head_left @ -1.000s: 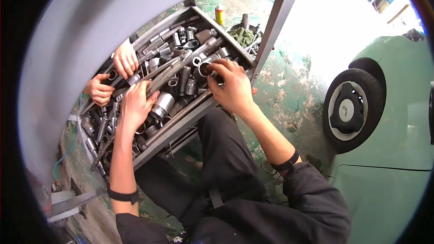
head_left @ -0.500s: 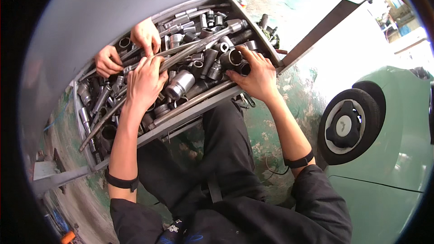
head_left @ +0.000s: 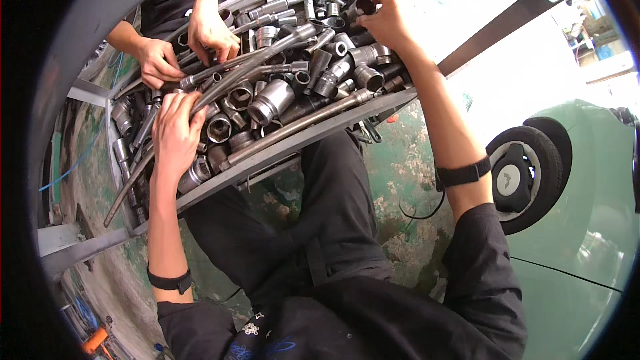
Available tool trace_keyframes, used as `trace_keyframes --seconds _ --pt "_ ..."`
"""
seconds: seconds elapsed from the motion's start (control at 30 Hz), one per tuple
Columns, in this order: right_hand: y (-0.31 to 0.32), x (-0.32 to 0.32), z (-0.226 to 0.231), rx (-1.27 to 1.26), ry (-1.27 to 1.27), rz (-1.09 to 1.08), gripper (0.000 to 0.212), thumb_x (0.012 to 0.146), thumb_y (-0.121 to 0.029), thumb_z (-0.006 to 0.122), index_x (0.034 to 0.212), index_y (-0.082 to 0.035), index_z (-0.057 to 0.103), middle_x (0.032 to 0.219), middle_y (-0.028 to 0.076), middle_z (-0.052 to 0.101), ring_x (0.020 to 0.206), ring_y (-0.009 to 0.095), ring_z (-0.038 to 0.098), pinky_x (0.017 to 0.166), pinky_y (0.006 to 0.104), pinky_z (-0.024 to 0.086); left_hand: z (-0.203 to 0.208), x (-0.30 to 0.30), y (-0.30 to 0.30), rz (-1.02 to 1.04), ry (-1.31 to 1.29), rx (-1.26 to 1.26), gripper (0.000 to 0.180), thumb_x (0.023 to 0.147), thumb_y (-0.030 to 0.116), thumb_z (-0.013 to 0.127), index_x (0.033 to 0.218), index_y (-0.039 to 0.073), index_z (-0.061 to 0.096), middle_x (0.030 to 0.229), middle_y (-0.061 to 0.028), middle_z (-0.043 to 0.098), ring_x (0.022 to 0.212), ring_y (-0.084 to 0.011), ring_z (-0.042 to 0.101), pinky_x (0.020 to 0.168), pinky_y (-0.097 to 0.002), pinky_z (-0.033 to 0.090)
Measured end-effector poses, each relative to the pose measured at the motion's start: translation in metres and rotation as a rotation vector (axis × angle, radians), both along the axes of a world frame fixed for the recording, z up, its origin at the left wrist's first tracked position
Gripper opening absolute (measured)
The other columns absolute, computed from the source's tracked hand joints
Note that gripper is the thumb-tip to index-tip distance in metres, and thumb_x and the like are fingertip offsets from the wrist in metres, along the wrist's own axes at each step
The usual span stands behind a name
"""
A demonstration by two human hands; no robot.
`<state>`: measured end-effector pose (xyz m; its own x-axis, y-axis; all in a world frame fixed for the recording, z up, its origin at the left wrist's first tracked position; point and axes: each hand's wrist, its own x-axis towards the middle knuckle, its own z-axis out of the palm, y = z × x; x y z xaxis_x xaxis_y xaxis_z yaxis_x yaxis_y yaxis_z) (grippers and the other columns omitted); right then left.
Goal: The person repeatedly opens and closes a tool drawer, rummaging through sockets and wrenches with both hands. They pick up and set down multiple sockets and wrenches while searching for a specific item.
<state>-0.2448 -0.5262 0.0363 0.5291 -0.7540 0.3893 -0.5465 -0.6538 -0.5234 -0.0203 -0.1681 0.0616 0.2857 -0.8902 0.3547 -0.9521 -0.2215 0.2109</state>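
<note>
A metal drawer [head_left: 320, 137] is heaped with steel sockets, extensions and bars. My left hand [head_left: 179, 130] is closed around a long steel bar [head_left: 233, 75] lying slantwise over the heap. My right hand [head_left: 392, 21] is at the drawer's far right corner, its thumb and fingers closed on a dark socket [head_left: 364, 7] whose hollow end shows. Below my left thumb lie a hex socket [head_left: 219, 128] and a large shiny socket [head_left: 272, 102]. A second long bar [head_left: 300, 125] runs along the drawer's near edge.
Across the drawer, a co-worker's two hands [head_left: 212, 35] reach into the left part of the heap. A grey metal post [head_left: 490, 33] slants beyond the right corner. To the right stands a pale green car [head_left: 573, 180] with its wheel [head_left: 517, 180] facing me.
My right hand has moved from the near right sockets to the far right corner, with a socket in its fingers. My left hand and the long bar have shifted left. The view has shifted.
</note>
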Motion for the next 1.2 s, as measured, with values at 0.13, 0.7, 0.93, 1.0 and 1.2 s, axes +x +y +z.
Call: trace_keyframes --seconds 0.13,0.7,0.93,1.0,1.2 --pt "0.009 0.002 -0.006 -0.157 0.176 -0.014 0.050 0.075 -0.020 0.064 0.124 -0.012 0.065 0.108 0.020 0.069 0.105 0.036 0.064 0.093 0.0434 0.049 0.000 0.015 0.020 0.049 -0.021 0.026 0.028 0.094 0.020 0.060 0.113 -0.001 0.062 0.108 -0.0175 0.062 0.102 -0.0347 0.057 0.090 -0.0423 0.044" --pt "0.108 0.049 0.024 -0.067 0.253 0.529 0.044 0.082 -0.031 0.072 0.123 -0.014 0.066 0.116 0.015 0.065 0.102 0.034 0.065 0.088 0.0406 0.053 -0.003 0.043 0.101 0.161 0.403 -0.084 0.024 0.091 0.008 0.062 0.113 -0.003 0.063 0.110 -0.0128 0.063 0.105 -0.0252 0.060 0.095 -0.0330 0.044" --pt "0.100 0.088 0.047 -0.145 0.711 0.547 0.044 0.074 -0.040 0.073 0.108 -0.013 0.071 0.091 0.017 0.071 0.087 0.034 0.069 0.080 0.0427 0.054 -0.012 0.041 0.099 0.201 0.294 -0.187 0.024 0.089 0.011 0.066 0.108 -0.001 0.067 0.107 -0.0123 0.067 0.104 -0.0272 0.062 0.095 -0.0354 0.045" --pt "0.103 0.097 0.047 -0.245 0.829 0.559 0.041 0.072 -0.042 0.073 0.102 -0.013 0.073 0.089 0.017 0.071 0.086 0.034 0.069 0.078 0.0426 0.054 -0.013 0.039 0.099 0.223 0.292 -0.229 0.024 0.088 0.011 0.066 0.108 -0.001 0.068 0.107 -0.0123 0.067 0.104 -0.0270 0.062 0.095 -0.0353 0.045" --pt "0.089 0.097 0.048 -0.484 0.536 0.461 0.030 0.076 -0.035 0.071 0.100 -0.016 0.073 0.089 0.012 0.071 0.089 0.031 0.068 0.080 0.0471 0.053 -0.017 0.040 0.100 0.225 0.339 -0.271 0.023 0.088 0.008 0.066 0.108 -0.002 0.068 0.107 -0.0125 0.068 0.102 -0.0250 0.064 0.094 -0.0343 0.047"
